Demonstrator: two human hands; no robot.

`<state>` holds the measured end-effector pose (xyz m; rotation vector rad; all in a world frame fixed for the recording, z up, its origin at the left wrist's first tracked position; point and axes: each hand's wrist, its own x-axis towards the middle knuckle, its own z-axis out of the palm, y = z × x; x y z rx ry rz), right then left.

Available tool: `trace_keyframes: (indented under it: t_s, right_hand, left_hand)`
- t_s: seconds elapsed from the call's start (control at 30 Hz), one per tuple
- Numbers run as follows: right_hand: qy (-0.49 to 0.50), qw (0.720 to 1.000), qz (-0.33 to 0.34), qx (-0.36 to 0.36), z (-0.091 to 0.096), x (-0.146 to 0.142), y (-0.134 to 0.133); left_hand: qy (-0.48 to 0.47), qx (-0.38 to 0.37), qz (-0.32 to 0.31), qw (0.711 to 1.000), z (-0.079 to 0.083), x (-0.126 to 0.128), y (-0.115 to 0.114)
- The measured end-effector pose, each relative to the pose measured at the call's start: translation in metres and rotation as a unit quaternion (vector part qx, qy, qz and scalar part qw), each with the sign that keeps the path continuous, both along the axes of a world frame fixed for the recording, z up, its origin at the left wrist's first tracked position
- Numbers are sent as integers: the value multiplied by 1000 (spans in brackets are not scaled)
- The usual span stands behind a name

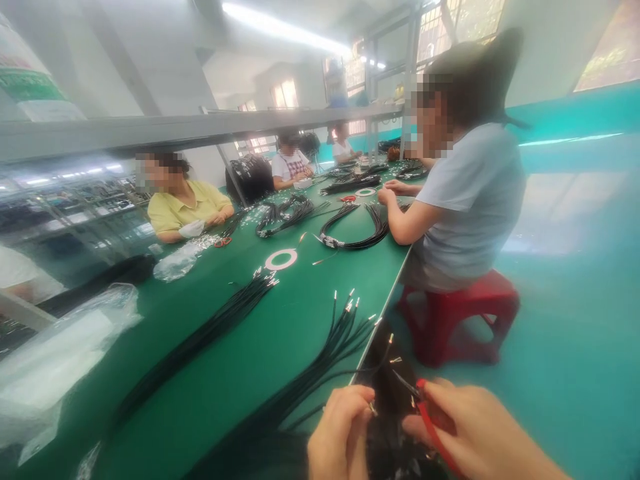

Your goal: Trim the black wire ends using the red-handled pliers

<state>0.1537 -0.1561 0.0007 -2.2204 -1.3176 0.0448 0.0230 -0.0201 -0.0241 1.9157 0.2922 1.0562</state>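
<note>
My left hand [340, 433] is at the bottom middle, fingers pinched on the metal tip of a thin black wire [376, 363] that runs up over the table edge. Beside it, my right hand [475, 433] is closed round a red-handled tool [430, 423], its dark tip pointing toward the left hand. Just left of both hands, a fanned bundle of black wires with metal ends [320, 363] lies on the green table [295, 320]. Part of a dark mass of wires shows under my hands.
A second long wire bundle [210, 330] and a white tape ring [281, 259] lie farther up the table. Clear plastic bags [65, 340] sit at the left. A person on a red stool [465, 313] works close on the right; other people sit along the far side.
</note>
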Motion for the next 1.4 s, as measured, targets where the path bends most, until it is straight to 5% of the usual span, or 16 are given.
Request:
trace_keyframes:
  t_s: [0.1, 0.2, 0.47, 0.67, 0.87, 1.13, 1.4]
  right_hand:
    - [-108, 980, 79, -149, 17, 11, -7]
    - [-173, 954, 115, -219, 31, 12, -5]
    - [-277, 938, 119, -174, 26, 15, -3]
    - [-282, 927, 133, -210, 29, 17, -1]
    - [-265, 940, 152, -150, 22, 25, -2]
    - [-282, 929, 148, -187, 5, 26, -1]
    - [-275, 940, 149, -138, -5, 26, -4]
  left_hand:
    - [9, -35, -13, 999, 1, -1, -2]
    - [15, -47, -18, 999, 3, 1, -6]
    - [24, -41, -45, 998, 8, 0, -7]
    - [17, -37, -59, 997, 5, 1, -9]
    - [45, -15, -75, 996, -1, 3, -7]
    - [63, 3, -102, 993, -5, 4, -4]
    - [105, 5, -114, 988, -4, 3, -4]
